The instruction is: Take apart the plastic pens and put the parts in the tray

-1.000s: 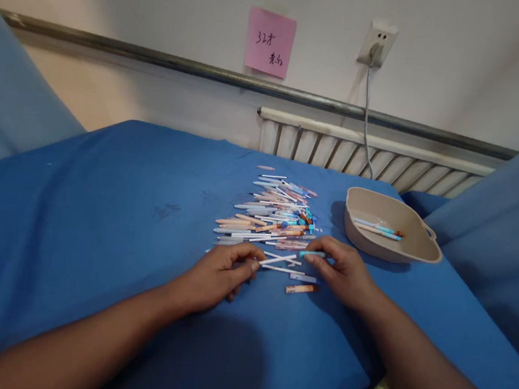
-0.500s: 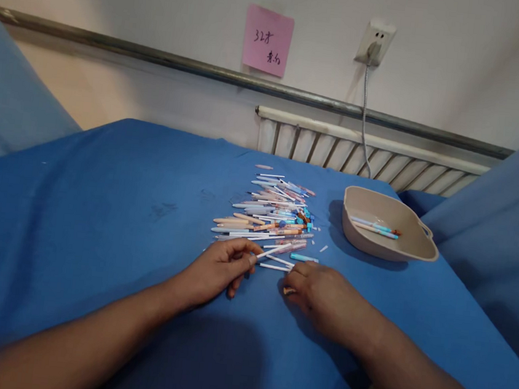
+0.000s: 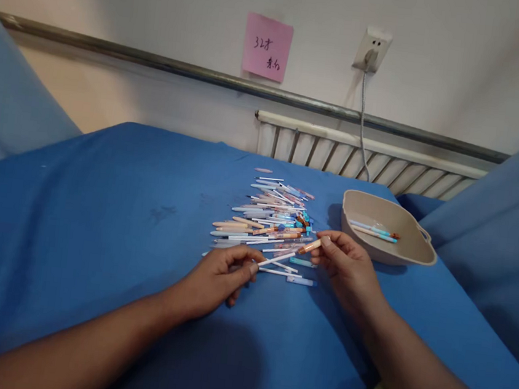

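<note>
Orange pen part (image 3: 310,246), one: pinched in my right fingers (image 3: 327,245), at the right edge of the pen pile (image 3: 257,211). White stick (image 3: 277,259), one: pinched in my left fingers (image 3: 246,272). Tan basin (image 3: 380,254), one: on the blue cloth (image 3: 118,217), right side, a few pens (image 3: 372,233) lying inside, ends light blue and brown.

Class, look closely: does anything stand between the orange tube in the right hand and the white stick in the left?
Nothing visible stands between the orange tube and white stick; their facing ends appear close together.
</note>
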`<state>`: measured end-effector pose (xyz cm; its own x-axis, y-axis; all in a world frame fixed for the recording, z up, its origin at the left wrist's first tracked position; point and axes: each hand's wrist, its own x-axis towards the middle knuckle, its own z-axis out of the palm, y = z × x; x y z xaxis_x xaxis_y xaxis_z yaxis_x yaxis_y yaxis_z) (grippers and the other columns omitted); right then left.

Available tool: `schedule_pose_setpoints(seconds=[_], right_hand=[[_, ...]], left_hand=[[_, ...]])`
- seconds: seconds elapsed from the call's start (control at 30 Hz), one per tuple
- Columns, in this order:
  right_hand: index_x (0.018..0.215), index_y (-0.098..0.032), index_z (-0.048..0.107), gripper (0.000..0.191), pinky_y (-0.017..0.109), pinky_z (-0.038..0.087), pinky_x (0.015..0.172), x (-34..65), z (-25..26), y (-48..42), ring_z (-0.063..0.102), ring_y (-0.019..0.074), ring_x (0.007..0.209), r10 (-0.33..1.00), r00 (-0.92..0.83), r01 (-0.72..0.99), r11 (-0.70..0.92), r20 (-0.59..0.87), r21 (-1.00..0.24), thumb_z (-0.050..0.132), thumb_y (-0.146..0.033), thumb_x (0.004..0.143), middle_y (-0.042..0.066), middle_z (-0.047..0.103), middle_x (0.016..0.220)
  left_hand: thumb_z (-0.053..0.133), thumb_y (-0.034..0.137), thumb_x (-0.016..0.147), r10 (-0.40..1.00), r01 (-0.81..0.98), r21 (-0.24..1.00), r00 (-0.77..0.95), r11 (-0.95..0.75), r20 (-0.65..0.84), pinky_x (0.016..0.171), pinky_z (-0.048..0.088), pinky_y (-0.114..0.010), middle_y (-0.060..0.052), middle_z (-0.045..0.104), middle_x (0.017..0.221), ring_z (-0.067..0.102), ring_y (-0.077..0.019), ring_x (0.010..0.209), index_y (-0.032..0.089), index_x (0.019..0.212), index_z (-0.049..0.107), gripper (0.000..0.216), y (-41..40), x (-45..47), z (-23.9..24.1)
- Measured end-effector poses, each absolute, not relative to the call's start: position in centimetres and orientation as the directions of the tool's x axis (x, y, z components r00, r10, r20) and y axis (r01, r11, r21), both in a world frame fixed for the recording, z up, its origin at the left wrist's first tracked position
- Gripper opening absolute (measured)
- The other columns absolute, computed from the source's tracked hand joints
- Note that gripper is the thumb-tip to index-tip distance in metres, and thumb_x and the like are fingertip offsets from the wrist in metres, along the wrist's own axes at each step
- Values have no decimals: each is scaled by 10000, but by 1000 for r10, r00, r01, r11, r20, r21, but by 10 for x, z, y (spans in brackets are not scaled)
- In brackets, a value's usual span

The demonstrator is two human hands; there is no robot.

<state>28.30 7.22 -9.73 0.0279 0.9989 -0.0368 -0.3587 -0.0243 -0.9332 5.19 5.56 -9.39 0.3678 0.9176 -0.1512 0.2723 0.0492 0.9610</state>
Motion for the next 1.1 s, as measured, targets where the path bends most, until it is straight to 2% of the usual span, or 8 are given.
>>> schedule_pose_setpoints(seconds=[0.13,0.3,0.53,0.8,0.97,1.1], right_hand=[[836,-156,659,273,193,538,574,277,-98,68,632,99,600,997,-45,-401,-68,-55,-914,791,-338,682,17,695,694],[843,-161,655,281,201,536,583,274,-102,66,637,106,618,996,-77,-363,-59,-33,-930,787,-355,688,24,704,710],[821,-172,644,221,188,527,587,276,-100,66,637,94,604,1000,24,-396,11,2,-918,767,-320,714,8,707,696],[843,-179,625,249,235,536,608,276,-101,65,654,127,637,999,-9,-320,36,41,-947,741,-370,735,30,716,733],[841,-182,634,253,253,535,598,274,-100,63,624,123,603,995,-7,-170,97,100,-981,737,-387,733,-2,666,666],[841,-187,642,240,257,521,610,268,-101,57,620,121,597,991,-100,-123,81,93,-989,725,-389,743,-7,668,655]], left_hand=[[543,323,827,917,282,958,368,49,-155,387,404,-182,39,517,681,429,-53,412,147,1011,605,261,55,53,-93],[526,315,836,912,301,953,377,44,-161,396,396,-176,44,514,659,436,-56,418,158,997,613,242,53,54,-93],[531,320,833,923,292,955,354,44,-151,410,408,-189,38,513,687,439,-58,428,157,1000,609,246,53,53,-89],[528,315,845,920,309,951,365,22,-140,420,417,-205,42,500,684,441,-67,435,161,1002,611,235,53,52,-89],[510,329,870,916,367,929,385,-40,-112,446,405,-202,44,492,662,457,-76,462,167,1009,622,241,51,51,-87],[490,330,889,899,367,928,424,-63,-107,460,393,-201,52,486,624,462,-79,459,164,1040,610,255,49,53,-87]])
